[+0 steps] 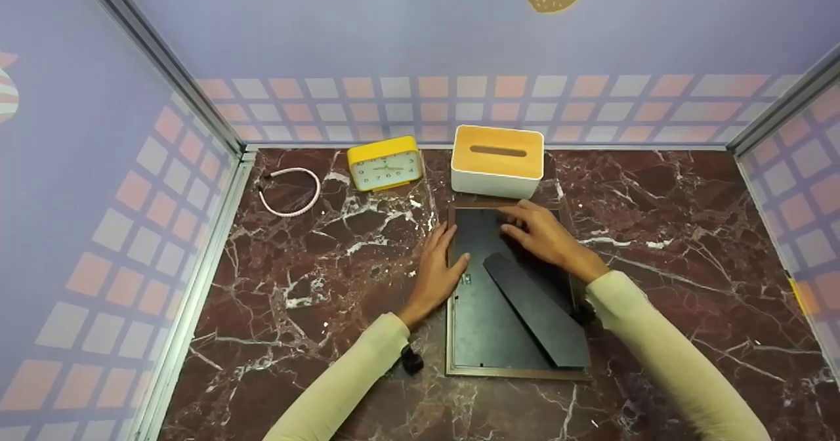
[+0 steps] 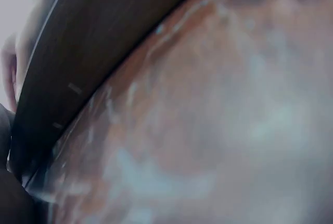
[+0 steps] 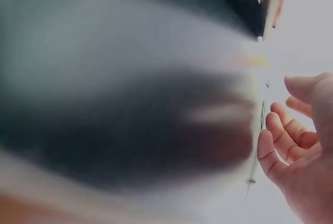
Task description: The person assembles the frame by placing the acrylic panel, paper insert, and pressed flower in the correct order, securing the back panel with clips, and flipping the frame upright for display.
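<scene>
A picture frame [image 1: 502,336] lies back side up on the marble table, its black backing board and slanting easel leg [image 1: 538,310] showing. My left hand [image 1: 436,273] holds the frame's left side, thumb over the backing and fingers along the outer edge. The frame's dark side wall [image 2: 99,41] fills the upper left of the left wrist view. Near the frame's far end is my right hand [image 1: 541,237], with loosely bent fingers at the top edge. Those fingers [image 3: 281,135] show beside a small thin metal piece [image 3: 263,114] in the right wrist view.
Behind the frame stands a white tissue box [image 1: 497,183] with a wooden lid. A yellow alarm clock [image 1: 385,165] is left of it, and a pale headband [image 1: 317,195] lies farther left. Patterned walls [image 1: 420,41] close off the back and both sides.
</scene>
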Demonstrator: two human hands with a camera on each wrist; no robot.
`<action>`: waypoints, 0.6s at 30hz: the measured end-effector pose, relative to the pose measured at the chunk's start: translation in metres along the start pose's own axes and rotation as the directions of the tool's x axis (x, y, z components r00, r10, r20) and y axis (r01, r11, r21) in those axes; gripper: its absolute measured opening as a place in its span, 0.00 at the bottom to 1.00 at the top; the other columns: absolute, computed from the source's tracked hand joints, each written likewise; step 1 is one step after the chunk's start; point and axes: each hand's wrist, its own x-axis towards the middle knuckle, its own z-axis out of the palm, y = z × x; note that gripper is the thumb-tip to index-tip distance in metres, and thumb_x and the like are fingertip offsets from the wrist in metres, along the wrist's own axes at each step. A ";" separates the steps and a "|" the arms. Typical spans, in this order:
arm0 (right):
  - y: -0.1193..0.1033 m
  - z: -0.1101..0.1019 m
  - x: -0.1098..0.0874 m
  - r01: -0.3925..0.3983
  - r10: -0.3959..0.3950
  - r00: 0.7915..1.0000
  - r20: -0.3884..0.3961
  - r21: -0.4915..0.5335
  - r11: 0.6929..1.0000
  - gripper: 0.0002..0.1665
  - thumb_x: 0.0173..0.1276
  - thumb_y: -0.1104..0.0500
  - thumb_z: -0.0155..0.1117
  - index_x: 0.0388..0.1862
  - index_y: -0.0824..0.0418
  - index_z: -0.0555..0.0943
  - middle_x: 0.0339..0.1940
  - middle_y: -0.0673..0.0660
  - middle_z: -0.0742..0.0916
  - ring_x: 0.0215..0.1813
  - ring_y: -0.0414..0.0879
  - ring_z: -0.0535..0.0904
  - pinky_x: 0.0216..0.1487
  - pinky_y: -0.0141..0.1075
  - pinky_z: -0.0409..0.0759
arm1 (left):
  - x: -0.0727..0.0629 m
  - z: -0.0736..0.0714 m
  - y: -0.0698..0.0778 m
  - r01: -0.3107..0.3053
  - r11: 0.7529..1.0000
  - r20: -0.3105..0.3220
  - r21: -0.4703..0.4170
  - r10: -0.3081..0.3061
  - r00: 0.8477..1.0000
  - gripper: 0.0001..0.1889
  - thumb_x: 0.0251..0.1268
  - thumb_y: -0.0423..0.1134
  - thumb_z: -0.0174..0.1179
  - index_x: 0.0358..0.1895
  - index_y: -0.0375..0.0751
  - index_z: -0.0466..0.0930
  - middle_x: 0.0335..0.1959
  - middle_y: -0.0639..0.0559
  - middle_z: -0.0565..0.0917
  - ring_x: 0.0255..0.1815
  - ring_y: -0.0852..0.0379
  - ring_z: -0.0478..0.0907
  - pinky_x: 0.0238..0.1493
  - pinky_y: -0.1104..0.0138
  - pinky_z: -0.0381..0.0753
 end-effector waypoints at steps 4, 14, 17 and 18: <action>0.007 -0.014 -0.022 -0.007 0.009 0.996 -0.083 0.021 1.000 0.21 0.77 0.66 0.73 0.65 0.71 0.87 0.45 0.63 0.87 0.43 0.53 0.84 0.44 0.46 0.84 | 0.002 -0.013 -0.005 -0.032 0.999 -0.040 -0.035 0.030 0.999 0.32 0.78 0.36 0.66 0.80 0.29 0.71 0.83 0.30 0.68 0.85 0.31 0.64 0.84 0.38 0.63; 0.020 -0.050 -0.084 -0.094 0.091 0.975 -0.203 -0.005 0.996 0.19 0.73 0.71 0.74 0.62 0.72 0.88 0.53 0.66 0.89 0.54 0.60 0.88 0.56 0.30 0.82 | 0.005 -0.082 -0.001 0.028 1.000 -0.050 0.014 -0.027 0.998 0.34 0.78 0.36 0.67 0.81 0.29 0.69 0.85 0.29 0.63 0.88 0.29 0.54 0.87 0.35 0.51; 0.021 -0.058 -0.098 -0.103 0.095 0.972 -0.214 -0.028 0.994 0.20 0.73 0.71 0.75 0.63 0.72 0.87 0.56 0.67 0.89 0.59 0.63 0.86 0.60 0.38 0.82 | 0.001 -0.098 -0.002 0.038 0.997 -0.020 0.066 -0.036 0.999 0.34 0.79 0.38 0.67 0.82 0.29 0.68 0.86 0.28 0.60 0.89 0.28 0.50 0.87 0.34 0.49; 0.021 -0.061 -0.102 -0.103 0.093 0.971 -0.220 -0.037 0.994 0.21 0.72 0.71 0.75 0.63 0.72 0.87 0.57 0.67 0.89 0.60 0.64 0.86 0.60 0.43 0.82 | 0.000 -0.103 -0.003 0.036 0.996 -0.011 0.085 -0.035 0.999 0.34 0.79 0.39 0.67 0.81 0.29 0.68 0.87 0.28 0.59 0.89 0.28 0.50 0.86 0.33 0.49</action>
